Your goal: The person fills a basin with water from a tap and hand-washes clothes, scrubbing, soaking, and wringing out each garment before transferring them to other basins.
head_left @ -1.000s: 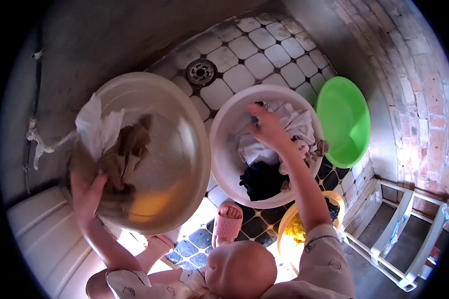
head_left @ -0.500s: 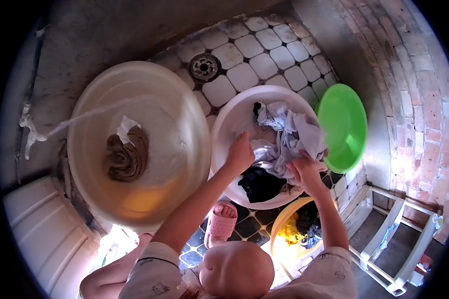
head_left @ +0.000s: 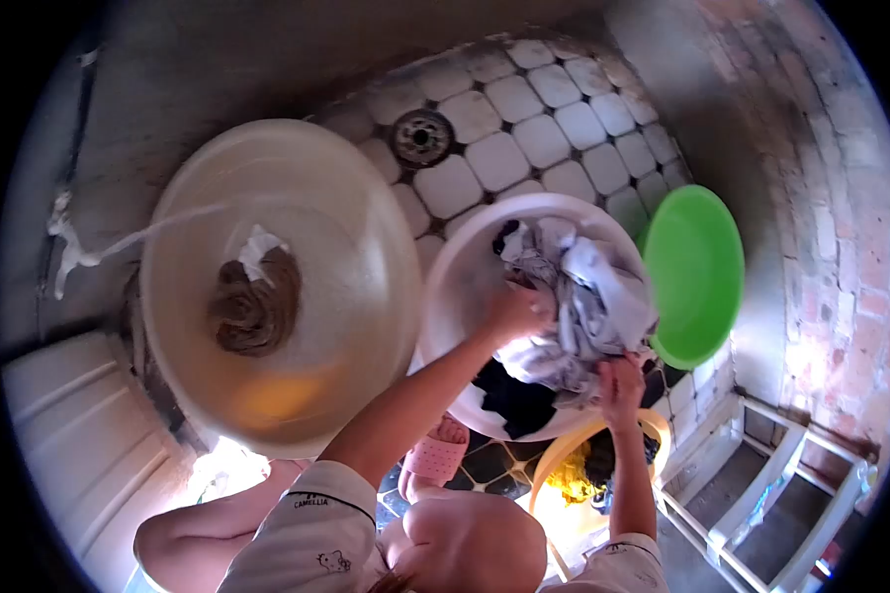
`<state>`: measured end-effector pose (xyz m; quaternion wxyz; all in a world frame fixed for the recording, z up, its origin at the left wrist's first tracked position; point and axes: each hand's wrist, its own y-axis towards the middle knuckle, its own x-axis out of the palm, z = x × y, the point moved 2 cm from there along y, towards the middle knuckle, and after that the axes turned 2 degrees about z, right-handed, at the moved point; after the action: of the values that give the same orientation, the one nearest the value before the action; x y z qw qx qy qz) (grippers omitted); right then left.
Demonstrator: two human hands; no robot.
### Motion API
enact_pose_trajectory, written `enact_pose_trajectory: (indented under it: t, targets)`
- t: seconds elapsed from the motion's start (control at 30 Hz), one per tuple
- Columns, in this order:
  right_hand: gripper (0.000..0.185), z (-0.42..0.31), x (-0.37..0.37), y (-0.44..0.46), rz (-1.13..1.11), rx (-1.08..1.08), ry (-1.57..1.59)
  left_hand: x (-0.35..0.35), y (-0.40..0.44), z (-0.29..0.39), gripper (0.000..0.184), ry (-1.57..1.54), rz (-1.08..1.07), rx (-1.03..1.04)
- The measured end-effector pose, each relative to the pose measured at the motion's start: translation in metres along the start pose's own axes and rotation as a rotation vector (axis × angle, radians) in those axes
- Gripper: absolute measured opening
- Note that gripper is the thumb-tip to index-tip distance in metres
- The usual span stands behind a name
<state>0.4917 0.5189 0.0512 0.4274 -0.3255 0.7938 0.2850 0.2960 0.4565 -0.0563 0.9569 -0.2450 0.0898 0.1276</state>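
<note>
Both my hands are over the pale pink basin (head_left: 455, 296) in the middle, which holds light grey-white clothes (head_left: 588, 296) and a black garment (head_left: 519, 400). My left hand (head_left: 524, 311) is closed at the left side of the light cloth. Lower right, at the basin's rim, my right hand (head_left: 620, 385) pinches the edge of the same cloth. In the large beige basin (head_left: 356, 227) at the left, a brown garment (head_left: 257, 306) and a small white cloth (head_left: 258, 249) lie in water, with a stream running in from the tap.
A green basin (head_left: 695, 277) leans at the right. Below it sits a yellow basin (head_left: 554, 469) with yellow and dark items. A white rack (head_left: 761, 494) stands lower right. The tap (head_left: 67, 247) is on the left wall, and a floor drain (head_left: 422, 137) lies behind the basins.
My left hand has left the brown and white clothes in the beige basin and moved right to the middle basin. Both hands now grip the light cloth there.
</note>
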Motion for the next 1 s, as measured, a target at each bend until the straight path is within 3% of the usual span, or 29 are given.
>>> enact_pose_trajectory:
  t: [0.1, 0.23, 0.27, 0.3, 0.37, 0.43, 0.5, 0.6, 0.63, 0.67, 0.73, 0.8, 0.9, 0.97, 1.0]
  targets:
    - [0.023, 0.004, 0.004, 0.009, 0.06, 0.03, 0.025, -0.041, -0.047, 0.043, 0.025, 0.189, 0.264, 0.185]
    - [0.025, -0.008, 0.017, 0.031, -0.16, 0.005, -0.106, -0.135, -0.125, 0.11, 0.025, 0.219, 0.236, 0.085]
    - [0.024, -0.022, 0.015, 0.044, -0.125, -0.086, -0.172, -0.161, -0.142, 0.116, 0.026, 0.148, 0.231, 0.178]
    - [0.022, -0.04, 0.011, 0.06, -0.107, 0.05, -0.028, -0.189, -0.157, 0.115, 0.027, 0.077, 0.225, 0.278]
    - [0.021, -0.085, 0.004, 0.09, -0.075, 0.322, 0.257, -0.237, -0.182, 0.093, 0.029, -0.198, 0.175, 0.207]
    - [0.02, -0.131, 0.005, 0.123, -0.08, 0.085, 0.312, -0.275, -0.2, 0.066, 0.037, -0.49, 0.295, -0.002]
    - [0.018, -0.187, 0.028, 0.152, -0.188, -0.024, 0.485, -0.297, -0.199, 0.017, 0.054, -0.677, 0.637, -0.2]
    - [0.015, -0.244, 0.091, 0.179, -0.465, -0.18, 0.477, -0.326, -0.19, -0.046, 0.058, -0.543, 0.618, -0.099]
    - [0.015, -0.249, 0.13, 0.177, -0.464, -0.26, 0.567, -0.332, -0.184, -0.082, 0.061, -0.29, 0.617, -0.13]
    - [0.018, -0.253, 0.167, 0.177, -0.601, -0.314, 0.542, -0.334, -0.181, -0.124, 0.064, -0.033, 0.611, -0.162]
    - [0.036, -0.277, 0.225, 0.176, -0.885, -0.279, 0.282, -0.334, -0.195, -0.148, 0.069, 0.44, 0.531, -0.281]
    - [0.039, -0.285, 0.289, 0.16, -0.661, -0.097, 0.255, -0.315, -0.209, -0.147, 0.075, 0.859, 0.386, -0.452]
    - [0.042, -0.303, 0.347, 0.137, -0.161, 0.006, 0.14, -0.313, -0.2, -0.176, 0.064, 0.842, 0.398, -0.383]
    - [0.044, -0.305, 0.362, 0.121, -0.072, 0.068, 0.251, -0.317, -0.203, -0.17, 0.056, 0.84, 0.23, -0.355]
    - [0.044, -0.296, 0.365, 0.12, -0.163, 0.116, 0.411, -0.316, -0.21, -0.163, 0.052, 0.83, 0.145, -0.344]
